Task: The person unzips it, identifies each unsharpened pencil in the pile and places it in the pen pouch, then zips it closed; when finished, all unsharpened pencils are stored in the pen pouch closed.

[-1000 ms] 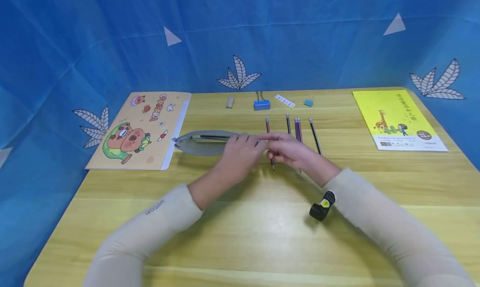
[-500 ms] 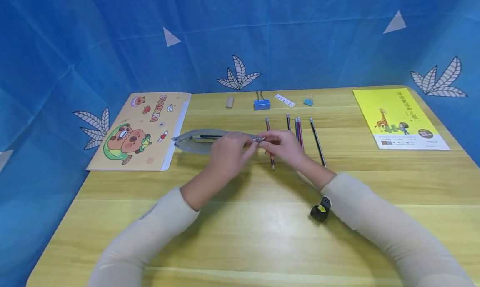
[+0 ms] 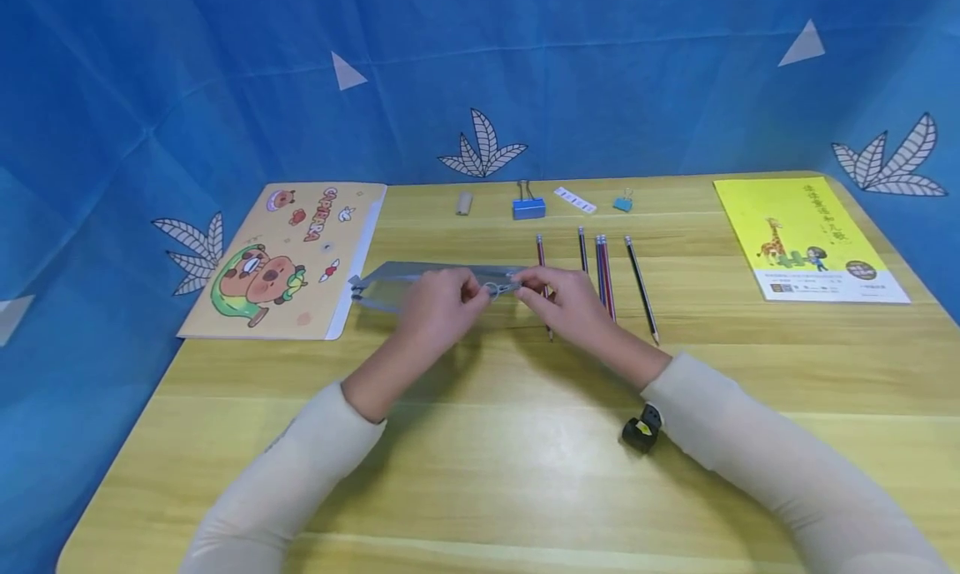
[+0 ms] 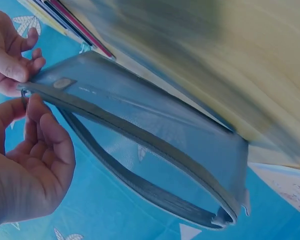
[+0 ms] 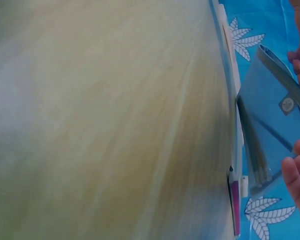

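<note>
A grey see-through mesh zip pouch (image 3: 382, 288) is held up at mid table, its long side facing me. My left hand (image 3: 437, 309) pinches the zipper pull (image 3: 493, 289) near the pouch's right end. My right hand (image 3: 567, 301) pinches the pouch's right corner beside it. In the left wrist view the zip's mouth gapes from the left fingers to the far end, and a small oval label (image 4: 63, 83) shows on the mesh. Long thin items (image 5: 253, 145) lie along the pouch's bottom in the right wrist view.
Several pencils (image 3: 642, 289) lie right of the pouch. Behind are an eraser (image 3: 464, 203), a large blue binder clip (image 3: 528, 208), a white strip (image 3: 575, 200) and a small binder clip (image 3: 623, 202). A capybara folder (image 3: 277, 262) lies left, a yellow booklet (image 3: 810, 237) right.
My left hand has turned and shifted slightly left, bringing the zipper pull into view between the hands. The pouch has tilted, so its contents show less through the mouth.
</note>
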{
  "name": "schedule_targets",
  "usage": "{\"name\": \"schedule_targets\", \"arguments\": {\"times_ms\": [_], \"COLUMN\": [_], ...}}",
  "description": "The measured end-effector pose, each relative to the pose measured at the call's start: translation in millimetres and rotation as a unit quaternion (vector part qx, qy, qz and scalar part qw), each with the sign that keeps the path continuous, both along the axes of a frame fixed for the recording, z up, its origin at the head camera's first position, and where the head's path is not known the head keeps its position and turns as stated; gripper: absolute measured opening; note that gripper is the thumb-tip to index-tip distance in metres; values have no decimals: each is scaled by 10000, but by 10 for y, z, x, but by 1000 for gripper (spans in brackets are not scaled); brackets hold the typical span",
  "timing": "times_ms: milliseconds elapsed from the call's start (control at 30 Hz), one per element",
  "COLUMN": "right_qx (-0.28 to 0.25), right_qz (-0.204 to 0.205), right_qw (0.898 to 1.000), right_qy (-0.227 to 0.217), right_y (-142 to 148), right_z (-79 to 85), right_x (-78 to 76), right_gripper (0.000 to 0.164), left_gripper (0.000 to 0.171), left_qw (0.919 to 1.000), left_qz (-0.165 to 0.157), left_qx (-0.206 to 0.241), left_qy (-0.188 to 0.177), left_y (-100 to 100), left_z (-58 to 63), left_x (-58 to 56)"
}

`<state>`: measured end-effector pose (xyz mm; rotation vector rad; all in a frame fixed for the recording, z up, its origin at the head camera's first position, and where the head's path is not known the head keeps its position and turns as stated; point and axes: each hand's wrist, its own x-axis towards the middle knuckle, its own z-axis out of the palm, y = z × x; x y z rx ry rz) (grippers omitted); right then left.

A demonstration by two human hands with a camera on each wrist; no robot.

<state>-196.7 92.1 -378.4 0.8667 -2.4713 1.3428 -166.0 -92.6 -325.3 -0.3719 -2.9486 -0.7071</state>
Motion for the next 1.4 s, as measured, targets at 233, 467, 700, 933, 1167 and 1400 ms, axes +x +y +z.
{"name": "schedule_targets", "arguments": {"times_ms": [233,467,700,933,1167,1400], "right_qx": [71,216,310,208,173,120], "right_qz": [-271,-424,-486,-428,-440,-449], "right_qw": [9996,9989,9979,9976,9976,9975], "right_qy": [103,-47,-291,-512,-515,-540], "right_y": [49,123,150,180,191,174], "right_z": [5,6,1,-9,-15,-4], "right_x": [-23,-55,-76,-115,-128,-124], "right_gripper": [19,19,19,19,19,18], "left_gripper": [23,25,23,22,23,22], "left_qw": [9995,9983,9981,9959,9933,9895], "left_qz": [244,421,585,861,1095,1306], "left_qx": [-173,-379,-136,92,177,596], "left_qy": [-77,98,132,258,325,141], "left_y": [-205,-461,-631,-819,-941,-1070], "left_z": [-14,-21,-49,-54,-40,-41], "left_x": [-18,-11,5,33,43,66]}}
